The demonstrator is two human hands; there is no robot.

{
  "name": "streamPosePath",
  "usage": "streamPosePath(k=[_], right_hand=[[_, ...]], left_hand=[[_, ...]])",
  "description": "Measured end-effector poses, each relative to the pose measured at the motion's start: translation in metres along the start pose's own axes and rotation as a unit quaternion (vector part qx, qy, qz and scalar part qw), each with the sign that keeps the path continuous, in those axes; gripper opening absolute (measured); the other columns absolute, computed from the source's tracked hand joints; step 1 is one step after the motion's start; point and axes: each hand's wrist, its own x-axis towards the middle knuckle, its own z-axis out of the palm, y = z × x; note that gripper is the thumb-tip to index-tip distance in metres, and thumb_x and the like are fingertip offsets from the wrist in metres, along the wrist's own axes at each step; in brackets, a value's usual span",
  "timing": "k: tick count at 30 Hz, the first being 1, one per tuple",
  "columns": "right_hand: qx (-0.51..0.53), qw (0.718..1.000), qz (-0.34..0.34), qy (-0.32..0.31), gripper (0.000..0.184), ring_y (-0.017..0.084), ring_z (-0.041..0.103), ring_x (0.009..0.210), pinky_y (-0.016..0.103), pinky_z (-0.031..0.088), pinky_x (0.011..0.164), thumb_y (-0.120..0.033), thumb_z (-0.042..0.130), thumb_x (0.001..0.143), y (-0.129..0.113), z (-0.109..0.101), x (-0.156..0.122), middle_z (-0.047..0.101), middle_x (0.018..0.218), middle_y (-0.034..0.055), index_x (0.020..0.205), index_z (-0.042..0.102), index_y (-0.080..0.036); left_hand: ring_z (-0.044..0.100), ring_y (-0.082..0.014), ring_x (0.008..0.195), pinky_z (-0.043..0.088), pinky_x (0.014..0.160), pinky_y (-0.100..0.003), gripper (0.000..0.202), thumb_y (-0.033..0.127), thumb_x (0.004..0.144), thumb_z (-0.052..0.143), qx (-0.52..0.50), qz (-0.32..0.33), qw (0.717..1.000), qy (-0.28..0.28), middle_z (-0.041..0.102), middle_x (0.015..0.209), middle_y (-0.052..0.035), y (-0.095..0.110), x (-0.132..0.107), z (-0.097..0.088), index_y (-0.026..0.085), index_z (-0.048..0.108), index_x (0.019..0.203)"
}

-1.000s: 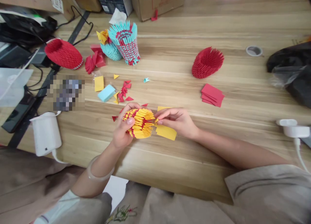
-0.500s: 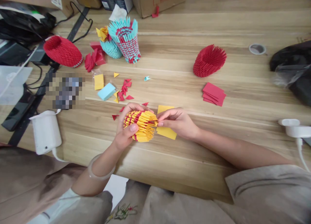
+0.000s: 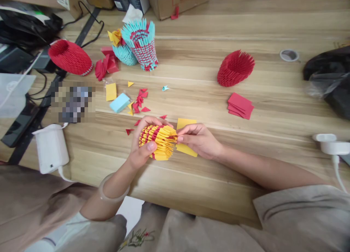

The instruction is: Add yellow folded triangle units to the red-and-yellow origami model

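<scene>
The left hand (image 3: pixel 140 150) grips a rounded yellow-and-red paper model (image 3: pixel 158 142) just above the near part of the wooden worktop (image 3: pixel 191 186), thumb pressed on its near side and the other fingers curled over the top. The right hand (image 3: pixel 201 139) meets the model's open, spiky edge, its fingers pinched together right at the yellow points; whatever tiny piece sits between them is too small to make out. Under that hand lie yellow paper slips (image 3: pixel 186 137), flat on the worktop.

Just beyond the hands, small red and yellow folded triangles (image 3: pixel 139 100) lie scattered, with a light blue pad (image 3: pixel 119 103) and a yellow slip (image 3: pixel 111 91) beside them. Further back stands a teal-and-red model (image 3: pixel 141 44), a red one lies on its side at the left (image 3: pixel 70 57), and another red model (image 3: pixel 235 68) sits to the right with a stack of red paper (image 3: pixel 240 106) near it. A white device (image 3: pixel 51 148) stands at the left edge.
</scene>
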Motion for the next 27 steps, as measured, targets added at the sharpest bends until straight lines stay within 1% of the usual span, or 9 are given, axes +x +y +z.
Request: streamPosePath(k=[5, 9, 13, 18, 21, 24, 27], right_hand=[[0.013, 1.000, 0.014, 0.004, 0.019, 0.009, 0.064, 0.063, 0.023, 0.052, 0.068, -0.024, 0.088, 0.056, -0.0013, 0.0011, -0.0003, 0.072, 0.067, -0.0001, 0.068, 0.074, -0.018], [0.006, 1.000, 0.019, 0.010, 0.020, 0.009, 0.064, 0.062, 0.023, 0.052, 0.067, -0.023, 0.088, 0.056, -0.0012, 0.0019, -0.0003, 0.071, 0.066, 0.0000, 0.067, 0.073, -0.017], [0.045, 0.998, 0.034, 0.019, 0.019, 0.009, 0.064, 0.063, 0.025, 0.054, 0.069, -0.021, 0.088, 0.054, 0.0006, 0.0041, -0.0011, 0.071, 0.067, -0.0013, 0.065, 0.072, -0.018], [0.097, 0.994, 0.051, 0.027, 0.019, 0.008, 0.065, 0.064, 0.022, 0.055, 0.068, -0.019, 0.088, 0.055, 0.0043, 0.0065, -0.0035, 0.072, 0.069, -0.0018, 0.065, 0.072, -0.019], [0.114, 0.992, 0.052, 0.029, 0.018, 0.009, 0.065, 0.064, 0.022, 0.055, 0.068, -0.020, 0.087, 0.057, 0.0063, 0.0075, -0.0045, 0.071, 0.068, -0.0017, 0.066, 0.072, -0.019], [0.124, 0.991, 0.047, 0.028, 0.018, 0.008, 0.064, 0.065, 0.022, 0.054, 0.070, -0.020, 0.088, 0.057, 0.0074, 0.0087, -0.0049, 0.071, 0.068, -0.0015, 0.066, 0.073, -0.019], [0.126, 0.991, 0.042, 0.028, 0.018, 0.008, 0.064, 0.065, 0.020, 0.054, 0.070, -0.021, 0.088, 0.056, 0.0075, 0.0096, -0.0050, 0.071, 0.068, -0.0020, 0.066, 0.073, -0.020]], left_hand=[[0.065, -0.0244, 0.095, 0.055, 0.077, -0.035, 0.043, 0.046, 0.072, 0.070, 0.013, 0.010, 1.000, -0.003, 0.064, 0.102, -0.0106, -0.0009, -0.0006, -0.0012, 0.019, 0.056, 0.101], [0.065, -0.0245, 0.094, 0.055, 0.079, -0.037, 0.043, 0.046, 0.072, 0.070, 0.015, 0.012, 1.000, -0.003, 0.064, 0.101, -0.0105, -0.0015, -0.0011, -0.0004, 0.018, 0.056, 0.102], [0.065, -0.0254, 0.093, 0.056, 0.076, -0.038, 0.042, 0.045, 0.073, 0.070, 0.013, 0.013, 1.000, -0.013, 0.064, 0.099, -0.0110, -0.0015, -0.0019, 0.0019, 0.018, 0.055, 0.102], [0.066, -0.0247, 0.089, 0.056, 0.074, -0.037, 0.043, 0.046, 0.071, 0.071, 0.005, 0.015, 1.000, 0.007, 0.065, 0.098, -0.0113, 0.0001, -0.0015, 0.0052, 0.018, 0.055, 0.099], [0.065, -0.0236, 0.090, 0.056, 0.073, -0.036, 0.042, 0.045, 0.070, 0.071, 0.002, 0.028, 1.000, 0.010, 0.064, 0.098, -0.0099, 0.0004, -0.0008, 0.0062, 0.018, 0.056, 0.099], [0.064, -0.0235, 0.091, 0.056, 0.075, -0.036, 0.043, 0.047, 0.070, 0.071, 0.008, 0.037, 0.999, 0.012, 0.063, 0.096, -0.0087, 0.0002, -0.0007, 0.0065, 0.019, 0.056, 0.099], [0.064, -0.0238, 0.091, 0.055, 0.078, -0.038, 0.044, 0.050, 0.070, 0.071, 0.013, 0.028, 0.999, 0.017, 0.062, 0.094, -0.0075, 0.0004, -0.0015, 0.0069, 0.020, 0.055, 0.099]])
